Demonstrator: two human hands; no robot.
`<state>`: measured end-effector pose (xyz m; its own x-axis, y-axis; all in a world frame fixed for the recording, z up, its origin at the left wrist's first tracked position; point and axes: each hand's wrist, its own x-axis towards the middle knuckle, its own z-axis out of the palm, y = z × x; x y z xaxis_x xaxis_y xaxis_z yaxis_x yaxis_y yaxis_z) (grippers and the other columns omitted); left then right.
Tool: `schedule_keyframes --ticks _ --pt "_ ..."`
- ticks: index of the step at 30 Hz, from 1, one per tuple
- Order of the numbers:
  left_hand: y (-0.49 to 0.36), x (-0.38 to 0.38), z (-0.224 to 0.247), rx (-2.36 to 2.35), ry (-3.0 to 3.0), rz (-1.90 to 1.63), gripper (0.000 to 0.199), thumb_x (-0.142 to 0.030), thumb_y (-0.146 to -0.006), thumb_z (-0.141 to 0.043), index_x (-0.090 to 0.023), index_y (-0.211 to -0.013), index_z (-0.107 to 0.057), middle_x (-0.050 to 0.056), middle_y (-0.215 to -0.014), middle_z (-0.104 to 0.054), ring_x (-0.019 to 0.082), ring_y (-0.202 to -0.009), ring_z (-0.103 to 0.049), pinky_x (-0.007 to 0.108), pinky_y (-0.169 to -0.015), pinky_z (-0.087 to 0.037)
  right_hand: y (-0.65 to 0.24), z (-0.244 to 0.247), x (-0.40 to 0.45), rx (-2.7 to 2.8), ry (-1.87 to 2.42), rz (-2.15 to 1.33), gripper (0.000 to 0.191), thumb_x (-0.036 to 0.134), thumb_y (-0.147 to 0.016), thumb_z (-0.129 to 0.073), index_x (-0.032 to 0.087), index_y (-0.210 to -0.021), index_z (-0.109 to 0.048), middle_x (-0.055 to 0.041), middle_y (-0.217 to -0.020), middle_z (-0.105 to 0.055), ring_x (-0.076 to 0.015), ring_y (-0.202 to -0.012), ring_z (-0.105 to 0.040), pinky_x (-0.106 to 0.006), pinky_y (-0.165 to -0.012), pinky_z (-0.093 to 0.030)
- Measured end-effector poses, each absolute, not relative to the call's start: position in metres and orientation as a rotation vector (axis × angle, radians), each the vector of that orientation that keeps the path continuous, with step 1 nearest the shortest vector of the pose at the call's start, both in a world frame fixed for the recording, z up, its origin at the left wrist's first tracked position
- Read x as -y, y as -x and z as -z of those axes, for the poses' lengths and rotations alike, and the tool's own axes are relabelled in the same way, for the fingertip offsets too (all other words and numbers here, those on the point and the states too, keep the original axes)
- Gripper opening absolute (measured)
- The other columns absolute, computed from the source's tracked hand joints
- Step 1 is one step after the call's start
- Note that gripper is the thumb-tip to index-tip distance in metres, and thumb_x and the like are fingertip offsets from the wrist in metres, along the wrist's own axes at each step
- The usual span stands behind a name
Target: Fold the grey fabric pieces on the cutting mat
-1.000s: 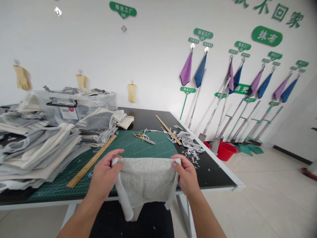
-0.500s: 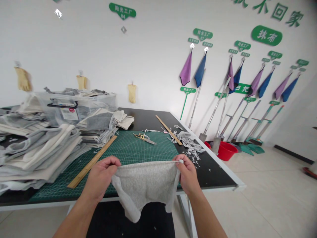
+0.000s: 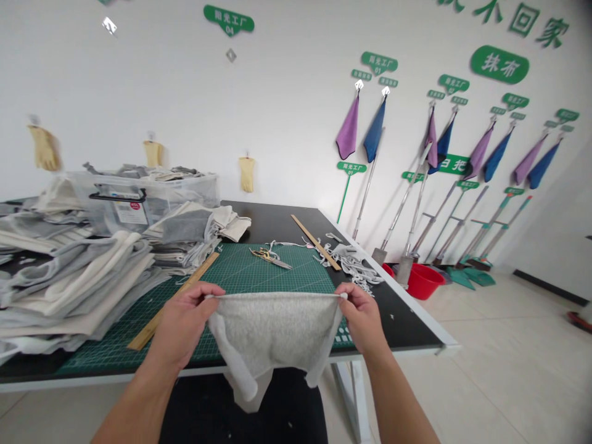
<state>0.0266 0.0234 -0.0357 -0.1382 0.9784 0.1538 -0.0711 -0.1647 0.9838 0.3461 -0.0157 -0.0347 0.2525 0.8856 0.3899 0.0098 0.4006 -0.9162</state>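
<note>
A piece of grey fabric [image 3: 277, 327] is being held out just before the worktop's front edge, its upper border being pulled into a nearly straight line between two hands. Its left upper corner is being pinched by the left hand [image 3: 187, 324], with thumb and fingers [image 3: 210, 288] closed on the cloth. The right upper corner is being gripped likewise by the right hand [image 3: 363, 317], whose fingers [image 3: 351, 290] are being kept shut on a small fold. The lower part is being left to hang loose below the level of the worktop [image 3: 407, 324], its two sides drooping lower than the middle.

Beyond the hands, a green cutting mat [image 3: 296, 280] is being supported along the front edge. A wooden ruler [image 3: 203, 269] is being partly hidden by the left hand, and a tall pile of folded fabric [image 3: 92, 287] is being carried toward the left front corner. Farther in, scissors [image 3: 272, 259] are being borne on the mat, while pale scraps [image 3: 356, 265] are being strewn beside a second ruler [image 3: 315, 242] near the right edge. Toward the far left corner, more cloth is being contained in a clear bin [image 3: 178, 190].
</note>
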Motion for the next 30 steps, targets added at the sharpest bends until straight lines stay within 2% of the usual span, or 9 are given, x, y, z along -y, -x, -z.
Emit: schedule_keyframes --ticks 3,6,11,13,16,20,26,30 --pt "-0.032 -0.032 0.019 -1.198 -1.169 -1.416 0.027 -0.033 -0.061 -0.071 -0.017 -0.082 -0.065 -0.003 -0.062 -0.058 0.010 -0.055 -0.048 0.022 -0.051 -0.032 -0.350 0.020 0.004 1.142 1.074 -0.791 0.010 0.026 -0.069 -0.063 0.017 -0.073 -0.062 0.0055 -0.057 -0.049 -0.0082 -0.050 -0.035 -0.021 -0.047 -0.025" --pt "-0.038 -0.055 0.009 -1.288 -1.276 -1.347 0.026 -0.033 -0.061 -0.067 -0.016 -0.081 -0.066 -0.002 -0.063 -0.060 0.011 -0.056 -0.049 0.022 -0.051 -0.033 -0.354 0.013 -0.018 1.163 1.202 -0.824 0.013 0.028 -0.068 -0.059 0.017 -0.075 -0.061 0.0063 -0.053 -0.046 -0.0080 -0.046 -0.035 -0.021 -0.044 -0.024" --pt "-0.051 -0.115 0.028 -1.407 -1.370 -1.235 0.019 -0.024 -0.059 -0.063 -0.014 -0.075 -0.066 -0.001 -0.060 -0.058 0.012 -0.056 -0.051 0.023 -0.051 -0.034 -0.358 0.029 -0.068 1.254 1.431 -0.826 0.008 0.022 -0.065 -0.054 0.017 -0.069 -0.058 0.0055 -0.049 -0.046 -0.0095 -0.043 -0.041 -0.020 -0.039 -0.029" --pt "-0.055 -0.137 0.045 -1.459 -1.358 -1.168 0.017 -0.023 -0.063 -0.065 -0.012 -0.076 -0.065 -0.001 -0.059 -0.057 0.011 -0.053 -0.050 0.024 -0.049 -0.035 -0.360 0.042 -0.086 1.278 1.479 -0.847 0.008 0.020 -0.064 -0.053 0.017 -0.069 -0.059 0.0046 -0.050 -0.048 -0.0109 -0.043 -0.045 -0.021 -0.039 -0.033" --pt "-0.057 -0.163 0.068 -1.537 -1.369 -1.084 0.018 -0.029 -0.079 -0.065 -0.012 -0.083 -0.062 -0.001 -0.069 -0.059 0.010 -0.058 -0.052 0.024 -0.054 -0.043 -0.362 0.061 -0.107 1.312 1.535 -0.844 0.011 0.020 -0.066 -0.052 0.016 -0.072 -0.061 0.0033 -0.053 -0.053 -0.0122 -0.045 -0.050 -0.022 -0.040 -0.038" --pt "-0.057 -0.182 0.085 -1.599 -1.447 -1.014 0.025 -0.037 -0.087 -0.059 -0.013 -0.092 -0.062 0.001 -0.085 -0.063 0.011 -0.072 -0.059 0.029 -0.067 -0.051 -0.368 0.082 -0.127 1.372 1.577 -0.746 0.017 0.021 -0.070 -0.053 0.015 -0.080 -0.065 0.0008 -0.060 -0.059 -0.0134 -0.050 -0.054 -0.024 -0.045 -0.043" --pt "-0.063 -0.193 0.090 -1.634 -1.586 -1.019 0.026 -0.038 -0.087 -0.060 -0.014 -0.096 -0.063 0.003 -0.093 -0.065 0.015 -0.084 -0.062 0.035 -0.078 -0.053 -0.371 0.096 -0.145 1.485 1.624 -0.475 0.022 0.022 -0.077 -0.054 0.012 -0.089 -0.069 -0.0060 -0.080 -0.069 -0.0168 -0.074 -0.061 -0.026 -0.068 -0.047" --pt "-0.065 -0.199 0.102 -1.693 -1.563 -1.015 0.028 -0.038 -0.087 -0.059 -0.014 -0.100 -0.062 0.004 -0.097 -0.065 0.016 -0.087 -0.062 0.037 -0.079 -0.053 -0.369 0.100 -0.149 1.549 1.697 -0.353 0.023 0.021 -0.081 -0.053 0.012 -0.093 -0.070 -0.0080 -0.085 -0.070 -0.0183 -0.081 -0.063 -0.028 -0.077 -0.046"
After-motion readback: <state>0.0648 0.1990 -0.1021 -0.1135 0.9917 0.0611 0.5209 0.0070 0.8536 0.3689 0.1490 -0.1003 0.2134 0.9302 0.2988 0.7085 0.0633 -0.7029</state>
